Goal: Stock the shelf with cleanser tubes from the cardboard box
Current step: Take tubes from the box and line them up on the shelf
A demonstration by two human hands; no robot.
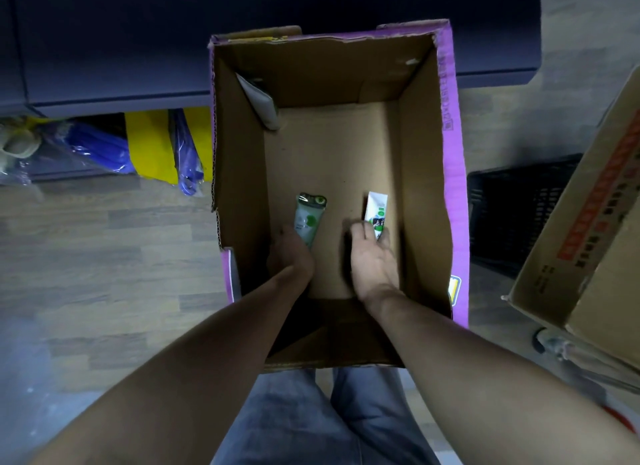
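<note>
An open cardboard box (426,174) with purple outer sides stands on the floor in front of me. Both my arms reach down into it. My left hand (289,253) grips the lower end of a pale green cleanser tube (308,219) lying on the box bottom. My right hand (372,257) curls its fingers round the lower end of a white tube with green print (376,210). A grey-white packet (261,101) leans in the box's far left corner. The dark shelf unit (138,49) stretches behind the box.
Blue and yellow packaged goods (149,146) lie under the shelf at the left. A black plastic crate (519,208) sits right of the box. A second cardboard box (595,229) stands at the right edge. The floor is wood-patterned.
</note>
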